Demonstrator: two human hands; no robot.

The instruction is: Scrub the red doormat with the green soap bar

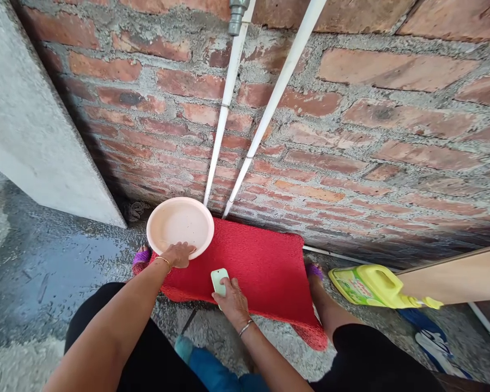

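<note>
My left hand (178,254) reaches over the near rim of a pale pink basin (153,231), palm down, its fingers loosely stretched just inside. Cloudy water appears to lie in the basin, which stands at the left end of a red textured mat (261,261). Held in my right hand (233,300) is a pale green scrub brush (219,279) with a rounded back and a small hole at its far end. The brush is over the mat's near edge; its underside is hidden.
A yellow detergent jug (365,286) lies on its side at the right, beside a tan board (453,272). Blue-and-white flip-flops (435,345) lie behind it. White pipes (265,114) run down the brick wall (392,158). A concrete slab (44,120) stands left above wet floor (57,261).
</note>
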